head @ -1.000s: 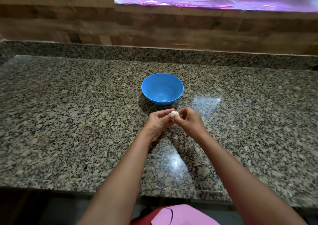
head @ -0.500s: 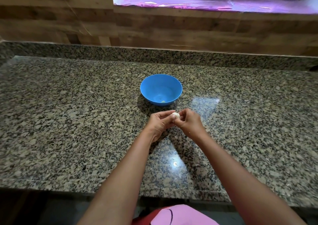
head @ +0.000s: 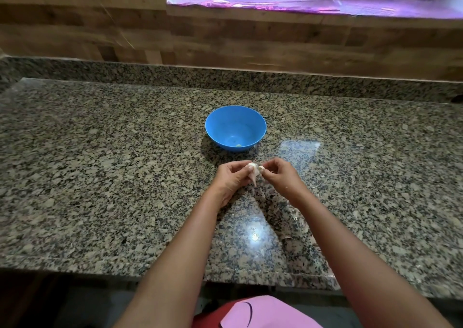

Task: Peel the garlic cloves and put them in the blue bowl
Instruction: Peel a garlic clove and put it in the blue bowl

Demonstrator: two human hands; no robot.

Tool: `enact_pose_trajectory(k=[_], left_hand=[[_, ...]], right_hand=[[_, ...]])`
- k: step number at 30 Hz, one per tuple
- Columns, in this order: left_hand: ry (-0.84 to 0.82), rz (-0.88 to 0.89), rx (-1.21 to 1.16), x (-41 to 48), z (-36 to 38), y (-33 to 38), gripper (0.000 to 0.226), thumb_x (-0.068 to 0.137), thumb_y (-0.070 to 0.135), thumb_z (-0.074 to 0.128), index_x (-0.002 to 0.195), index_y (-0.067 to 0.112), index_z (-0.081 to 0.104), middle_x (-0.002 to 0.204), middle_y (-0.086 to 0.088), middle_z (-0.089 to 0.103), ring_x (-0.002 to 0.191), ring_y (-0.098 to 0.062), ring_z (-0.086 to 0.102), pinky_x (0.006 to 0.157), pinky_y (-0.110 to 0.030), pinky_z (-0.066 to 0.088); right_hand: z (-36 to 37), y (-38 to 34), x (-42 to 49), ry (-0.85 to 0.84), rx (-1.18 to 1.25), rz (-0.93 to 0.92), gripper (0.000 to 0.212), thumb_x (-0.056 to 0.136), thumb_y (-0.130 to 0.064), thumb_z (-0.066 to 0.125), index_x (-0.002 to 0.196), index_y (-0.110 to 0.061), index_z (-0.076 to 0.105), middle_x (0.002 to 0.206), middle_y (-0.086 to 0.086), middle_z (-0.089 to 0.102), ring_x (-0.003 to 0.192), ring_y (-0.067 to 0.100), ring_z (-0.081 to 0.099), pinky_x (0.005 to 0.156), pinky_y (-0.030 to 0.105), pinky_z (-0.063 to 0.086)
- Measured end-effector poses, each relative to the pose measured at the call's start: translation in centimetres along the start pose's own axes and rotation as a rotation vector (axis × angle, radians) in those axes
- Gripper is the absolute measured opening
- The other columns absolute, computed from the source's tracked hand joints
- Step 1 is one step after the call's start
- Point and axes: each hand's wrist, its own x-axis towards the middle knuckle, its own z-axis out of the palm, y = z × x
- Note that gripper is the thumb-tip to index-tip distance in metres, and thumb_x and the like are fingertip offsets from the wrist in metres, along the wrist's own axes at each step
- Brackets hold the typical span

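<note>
Pink garment [head: 265, 312] at bottom centre of frame. Speckled granite bench [head: 100, 177] fills middle. Both forearms reach up to frame centre. Left hand [head: 231, 177], fingers curled, pinches garlic clove [head: 251, 168] with pale skin strip hanging below. Right hand [head: 281, 174] just beside it, fingertips pinching small pale piece at clove's right. Blue bowl [head: 235, 127] just above hands, upright on bench, small pale bit inside. Wood-panel wall [head: 75, 27] across top of frame.

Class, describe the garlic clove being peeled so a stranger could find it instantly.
Start at the blue bowl on the granite counter. Just nearer, the left hand and right hand meet. Between their fingertips is the garlic clove: small, whitish, papery skin trailing down.
</note>
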Motion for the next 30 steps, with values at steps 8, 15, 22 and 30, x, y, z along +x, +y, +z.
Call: enact_pose_trajectory(k=[8,15,22,30], left_hand=[[0.225,0.167,0.664,-0.3,-1.2,-1.0,0.041,0.089,0.031,0.062,0.124,0.010,0.059,0.119,-0.008,0.063,0.105,-0.020,0.060,0.089,-0.031,0.049],[0.287,0.223,0.823,-1.6,-1.2,-1.5,0.051,0.090,0.029,0.060,0.135,0.009,0.047,0.128,-0.010,0.050,0.111,-0.019,0.050,0.084,-0.022,0.039],[0.407,0.337,0.883,-4.1,0.4,-3.0,0.060,0.090,0.023,0.061,0.142,0.009,0.036,0.146,-0.010,0.033,0.132,-0.022,0.036,0.105,-0.027,0.034],[0.309,0.306,0.958,-6.8,5.4,-7.2,0.050,0.096,0.032,0.048,0.143,0.020,0.035,0.152,0.001,0.029,0.139,-0.015,0.026,0.108,-0.025,0.024]], right_hand=[[-0.8,0.6,-0.5,-0.038,0.248,0.159,0.003,0.084,-0.007,0.064,0.085,-0.007,0.061,0.081,0.009,0.064,0.072,0.018,0.058,0.066,0.027,0.049],[-1.8,1.2,-0.9,-0.042,0.276,0.328,0.003,0.085,0.003,0.060,0.084,0.001,0.062,0.073,0.012,0.064,0.063,0.020,0.061,0.066,0.033,0.056],[-3.4,1.7,-1.3,-0.125,0.315,0.374,0.002,0.085,0.009,0.056,0.084,0.008,0.058,0.069,0.017,0.062,0.051,0.019,0.063,0.052,0.032,0.057],[-5.3,3.3,-0.7,-0.175,0.033,0.430,0.019,0.084,0.004,0.060,0.102,0.011,0.055,0.095,0.024,0.064,0.063,0.025,0.065,0.053,0.034,0.056]])
